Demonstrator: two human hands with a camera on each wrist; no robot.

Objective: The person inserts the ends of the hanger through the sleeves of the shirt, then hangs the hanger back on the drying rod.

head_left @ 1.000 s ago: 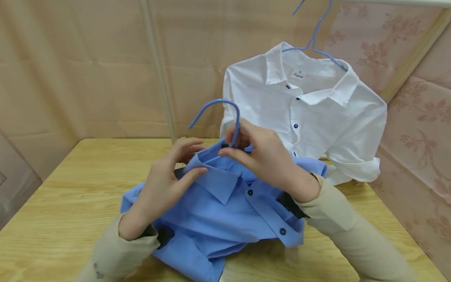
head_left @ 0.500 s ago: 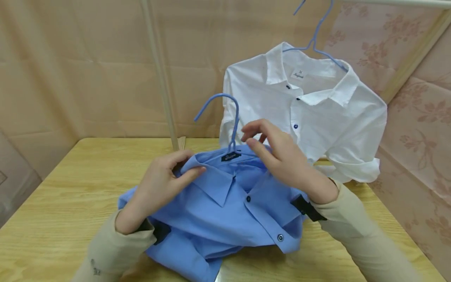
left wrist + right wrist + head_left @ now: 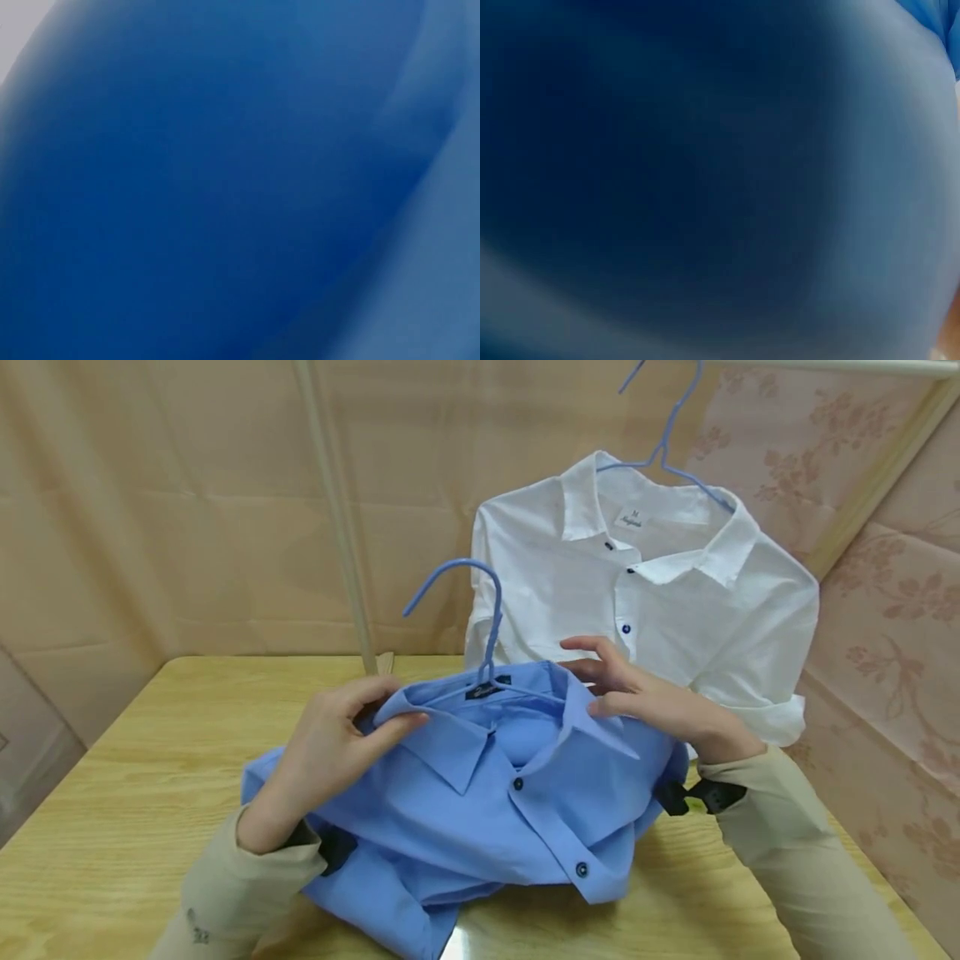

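Note:
A blue button-up shirt (image 3: 457, 827) is bunched over the table, with a blue hanger (image 3: 496, 618) inside its collar. The hanger's hook rises above the black neck label and points left. At the collar's left side my left hand (image 3: 330, 739) grips the cloth, thumb in front and fingers behind. My right hand (image 3: 656, 702) pinches the right side of the collar, its thumb on the front and its index finger raised behind. Blurred blue cloth (image 3: 187, 187) fills the left wrist view, and close dark-blue cloth (image 3: 885, 187) covers most of the right wrist view.
Behind the blue shirt, a white shirt (image 3: 540, 577) hangs on another blue hanger (image 3: 667, 435) from a pale rail (image 3: 862, 367). The wooden table (image 3: 180, 760) reaches back to a beige curtain (image 3: 202, 527). An upright pole (image 3: 337, 510) stands at the rear.
My right hand has let go of the hanger's hook base and moved right to the collar's right side. The collar now lies more open around the hanger. My left hand keeps its grip.

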